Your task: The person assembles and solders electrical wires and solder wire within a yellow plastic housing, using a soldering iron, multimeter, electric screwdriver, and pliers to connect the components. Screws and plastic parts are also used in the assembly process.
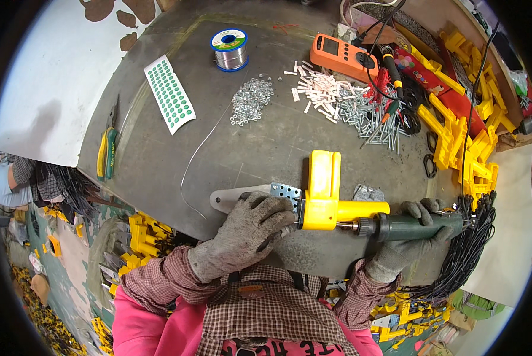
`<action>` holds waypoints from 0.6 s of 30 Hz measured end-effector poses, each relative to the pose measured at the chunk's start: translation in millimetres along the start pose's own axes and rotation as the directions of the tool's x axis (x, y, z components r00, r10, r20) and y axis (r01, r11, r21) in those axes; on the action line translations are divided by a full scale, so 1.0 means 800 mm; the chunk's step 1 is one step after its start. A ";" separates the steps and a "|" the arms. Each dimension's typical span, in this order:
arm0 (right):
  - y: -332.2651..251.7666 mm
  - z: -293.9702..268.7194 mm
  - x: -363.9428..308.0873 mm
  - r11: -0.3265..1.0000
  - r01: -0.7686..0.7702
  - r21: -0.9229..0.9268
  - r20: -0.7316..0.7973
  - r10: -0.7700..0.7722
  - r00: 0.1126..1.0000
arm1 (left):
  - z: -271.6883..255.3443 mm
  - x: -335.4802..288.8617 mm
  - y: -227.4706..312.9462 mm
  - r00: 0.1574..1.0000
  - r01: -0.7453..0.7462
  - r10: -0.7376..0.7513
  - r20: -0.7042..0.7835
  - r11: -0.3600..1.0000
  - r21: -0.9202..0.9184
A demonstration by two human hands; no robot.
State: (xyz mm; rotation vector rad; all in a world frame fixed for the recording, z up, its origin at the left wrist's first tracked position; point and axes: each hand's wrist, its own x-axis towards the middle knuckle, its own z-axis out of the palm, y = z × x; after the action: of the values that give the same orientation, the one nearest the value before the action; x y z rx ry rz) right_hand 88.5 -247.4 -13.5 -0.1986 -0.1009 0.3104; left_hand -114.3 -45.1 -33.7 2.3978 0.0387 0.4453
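Observation:
My left hand point(242, 237), in a grey work glove, is closed round a flat metal plate point(224, 199) with a perforated end. That end meets a yellow plastic housing point(322, 190) shaped with an upright block and a side arm. In my right hand point(399, 252), also gloved, lies a dark green electric screwdriver point(417, 228), level and pointing left. Its bit reaches the housing below the side arm; the screw end is hidden there. A clear bag of small parts point(368, 193) lies just beyond the housing.
Across the grey table point(218, 142) lie nuts point(252, 101), screws point(370, 118), pale sleeves point(322, 89), a solder spool point(229, 50), a sticker sheet point(170, 95) and pliers point(107, 151). An orange multimeter point(343, 57) stands far right, near yellow housings point(456, 139). Black cables point(470, 249) hang at the right edge.

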 end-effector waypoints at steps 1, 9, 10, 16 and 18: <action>0.001 0.000 -0.001 1.000 -0.001 0.001 0.000 0.001 1.000 | 0.002 -0.001 0.000 1.000 -0.004 0.004 0.010 0.999 0.050; -0.004 -0.008 0.002 0.999 -0.022 0.046 0.029 0.021 0.999 | -0.001 -0.001 -0.001 0.999 0.015 -0.017 -0.034 0.999 -0.053; -0.004 -0.008 0.002 0.999 -0.023 0.045 0.026 0.021 0.999 | 0.001 -0.001 -0.001 0.999 0.012 -0.014 -0.041 0.999 -0.041; -0.003 -0.007 0.002 0.997 -0.036 0.065 0.024 0.034 0.999 | -0.001 0.004 0.002 0.998 -0.010 0.008 -0.062 0.999 -0.039; -0.002 -0.004 0.001 0.999 -0.008 0.040 0.015 0.008 1.000 | -0.002 0.003 0.002 0.998 -0.007 0.004 -0.068 0.999 -0.044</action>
State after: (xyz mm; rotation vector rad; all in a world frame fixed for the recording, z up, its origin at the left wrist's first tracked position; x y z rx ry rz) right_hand 90.0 -248.8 -16.1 -0.1572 -0.1088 0.3216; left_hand -113.2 -45.0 -30.5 2.3397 0.0522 0.5246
